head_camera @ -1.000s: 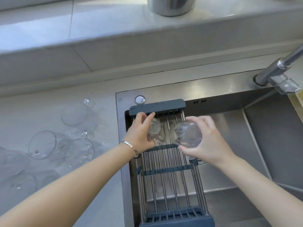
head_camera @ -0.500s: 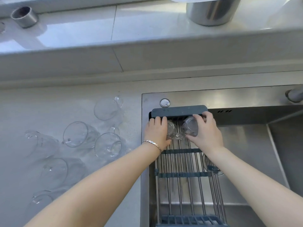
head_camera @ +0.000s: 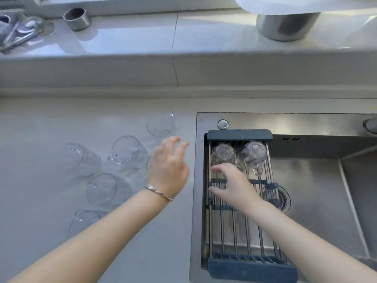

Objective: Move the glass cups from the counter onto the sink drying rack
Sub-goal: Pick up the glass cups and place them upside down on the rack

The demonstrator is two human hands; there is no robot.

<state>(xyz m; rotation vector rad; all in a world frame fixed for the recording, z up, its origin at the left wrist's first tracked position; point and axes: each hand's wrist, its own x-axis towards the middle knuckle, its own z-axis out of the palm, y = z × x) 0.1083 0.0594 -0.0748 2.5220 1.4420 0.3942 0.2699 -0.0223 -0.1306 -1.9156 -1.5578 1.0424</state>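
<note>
Two clear glass cups stand upside down at the far end of the drying rack [head_camera: 240, 237]: a left cup [head_camera: 222, 152] and a right cup [head_camera: 254, 151]. Several more glass cups rest on the counter to the left, among them one at the back [head_camera: 160, 124], one in the middle [head_camera: 126, 150] and one nearer me [head_camera: 103, 189]. My left hand [head_camera: 168, 166], fingers spread and empty, hovers over the counter between the rack and the cups, hiding part of one cup. My right hand [head_camera: 234, 184] is open above the rack's middle, just in front of the two racked cups.
The rack spans the left part of a steel sink [head_camera: 318, 197] with a drain [head_camera: 282, 199] at its right. A faucet base [head_camera: 370, 124] sits at the far right. On the window ledge stand a small metal cup [head_camera: 77, 18] and a large steel pot [head_camera: 285, 24].
Both hands have let go of the two cups, which now stand on the rack's far end. My left hand has swung left over the counter; my right hand has drawn back toward me.
</note>
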